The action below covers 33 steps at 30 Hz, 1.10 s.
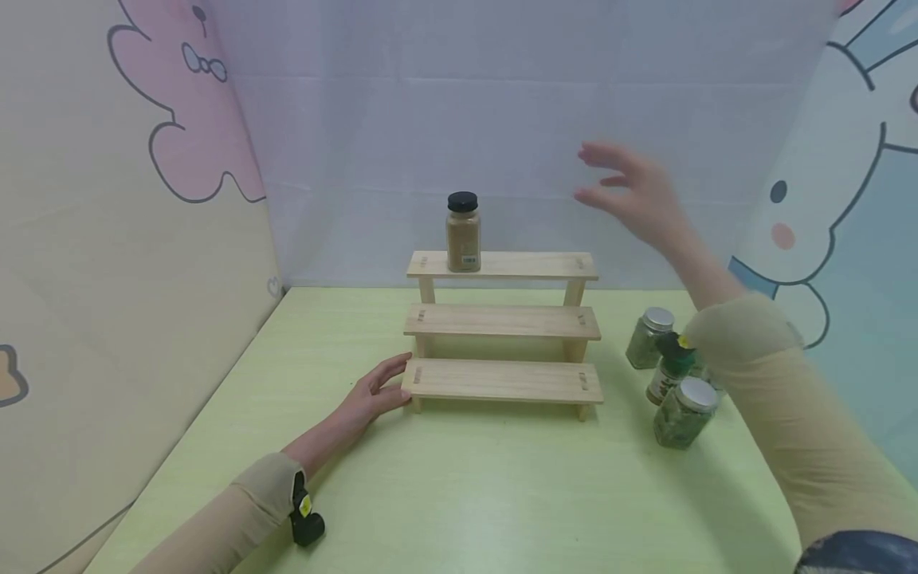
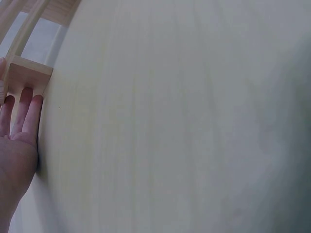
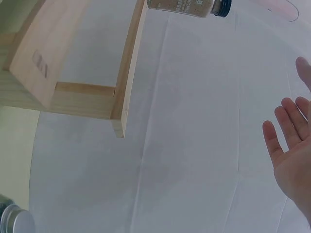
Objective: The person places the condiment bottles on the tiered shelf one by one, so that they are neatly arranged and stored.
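A three-step wooden rack (image 1: 502, 319) stands on the table. At the left end of its lowest step, my left hand (image 1: 373, 392) holds the board, thumb at the front corner and fingers further back. In the left wrist view, fingers of that hand (image 2: 22, 141) reach against the wooden end. On the top step, left of centre, a black-capped jar of brown powder (image 1: 463, 235) stands upright. My right hand (image 1: 631, 191) is raised in the air, up and to the right of that jar, with fingers spread apart from the thumb and nothing between them.
Right of the rack stand a silver-lidded jar (image 1: 649, 339), a green-capped bottle (image 1: 668, 379) and another silver-lidded jar (image 1: 684, 414). One more jar is mostly hidden by the right sleeve. A pale cloth (image 1: 344, 159) hangs behind, with printed panels at both sides.
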### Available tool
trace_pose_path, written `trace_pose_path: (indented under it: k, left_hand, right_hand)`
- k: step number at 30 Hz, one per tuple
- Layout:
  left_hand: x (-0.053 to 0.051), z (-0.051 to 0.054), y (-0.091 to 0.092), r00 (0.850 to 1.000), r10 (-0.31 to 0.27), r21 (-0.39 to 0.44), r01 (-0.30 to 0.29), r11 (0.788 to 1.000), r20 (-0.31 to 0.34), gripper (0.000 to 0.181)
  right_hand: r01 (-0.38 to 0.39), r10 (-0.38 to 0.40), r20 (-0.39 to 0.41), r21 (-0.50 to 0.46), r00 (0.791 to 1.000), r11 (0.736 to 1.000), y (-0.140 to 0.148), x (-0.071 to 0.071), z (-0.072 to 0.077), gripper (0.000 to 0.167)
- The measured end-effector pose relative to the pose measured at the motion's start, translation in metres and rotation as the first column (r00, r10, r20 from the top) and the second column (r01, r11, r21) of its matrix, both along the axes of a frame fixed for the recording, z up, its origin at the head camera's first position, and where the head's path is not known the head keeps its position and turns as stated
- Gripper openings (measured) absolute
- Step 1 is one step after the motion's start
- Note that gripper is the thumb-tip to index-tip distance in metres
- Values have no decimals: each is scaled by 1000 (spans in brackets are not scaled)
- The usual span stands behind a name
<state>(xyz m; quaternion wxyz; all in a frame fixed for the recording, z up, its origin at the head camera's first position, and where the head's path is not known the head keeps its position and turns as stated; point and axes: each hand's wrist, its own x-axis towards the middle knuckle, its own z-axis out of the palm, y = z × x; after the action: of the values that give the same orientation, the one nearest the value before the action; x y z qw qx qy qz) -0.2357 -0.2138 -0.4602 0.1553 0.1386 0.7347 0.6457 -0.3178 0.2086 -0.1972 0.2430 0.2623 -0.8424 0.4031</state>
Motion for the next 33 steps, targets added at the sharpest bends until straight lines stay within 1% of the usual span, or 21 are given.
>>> trace_pose_path:
  k: [5,10,16,18,20,27,30,33]
  left_hand:
    - [0,0,0,1000,-4,11,4,1000,-1,66]
    - [0,1,0,1000,-8,24,8,1000,-4,67]
    - [-2,-1,0,1000,-8,25,8,1000,-10,66]
    - [-3,-1,0,1000,-7,18,7,1000,-9,66]
    - [-2,0,1,1000,-8,11,8,1000,-10,66]
    - [-2,1,2,1000,-10,3,10,1000,-7,65]
    - [-2,1,2,1000,-6,6,6,1000,-7,65]
    - [-2,0,2,1000,-1,6,1,1000,-3,65]
  right_hand:
    - [-17,17,-13,39,1000,999,16,18,-9,61]
    - [-8,11,-37,81,999,997,27,41,-21,62]
    - [-29,33,-53,75,998,997,43,67,-37,63]
    - [-16,22,-64,95,998,995,49,74,-43,64]
    - [-5,11,-59,108,998,994,57,80,-50,65]
    - [72,-70,-20,189,997,979,80,105,-77,67]
    - [67,-67,-6,199,998,978,87,114,-88,67]
    - [57,-56,-11,210,998,976,92,120,-98,66]
